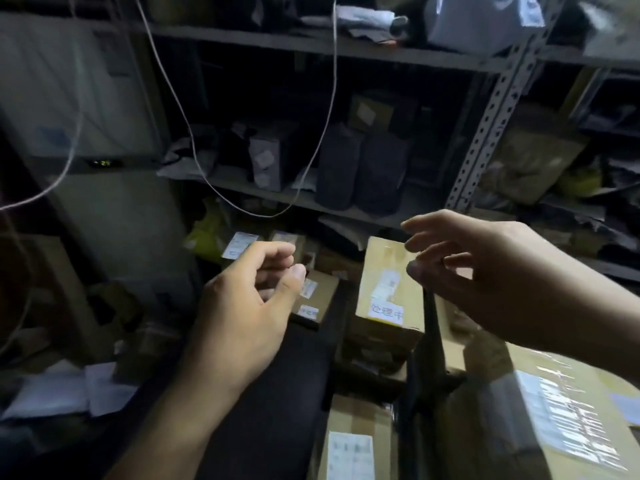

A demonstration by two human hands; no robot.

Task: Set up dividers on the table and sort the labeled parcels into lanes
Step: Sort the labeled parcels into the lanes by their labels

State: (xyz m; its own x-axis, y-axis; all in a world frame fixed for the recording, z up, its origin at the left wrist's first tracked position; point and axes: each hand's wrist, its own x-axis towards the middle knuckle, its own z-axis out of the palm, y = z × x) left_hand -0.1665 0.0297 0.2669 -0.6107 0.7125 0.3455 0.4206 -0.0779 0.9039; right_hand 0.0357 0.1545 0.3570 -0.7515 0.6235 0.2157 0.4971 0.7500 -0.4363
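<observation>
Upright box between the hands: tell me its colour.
Tan cardboard box with white labels, seen in the head view.

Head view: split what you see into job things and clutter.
Job things: tall labeled box; small labeled boxes; taped box; dark dividers; left hand and right hand, both empty.
Clutter: shelf rack; hanging cable; yellow bag.

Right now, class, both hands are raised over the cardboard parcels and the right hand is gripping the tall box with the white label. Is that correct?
Not quite. In the head view the right hand grips nothing: its fingers are spread and relaxed above the tall box, not closed on it. The rest stands: both it and the left hand are raised over the cardboard parcels.
</observation>
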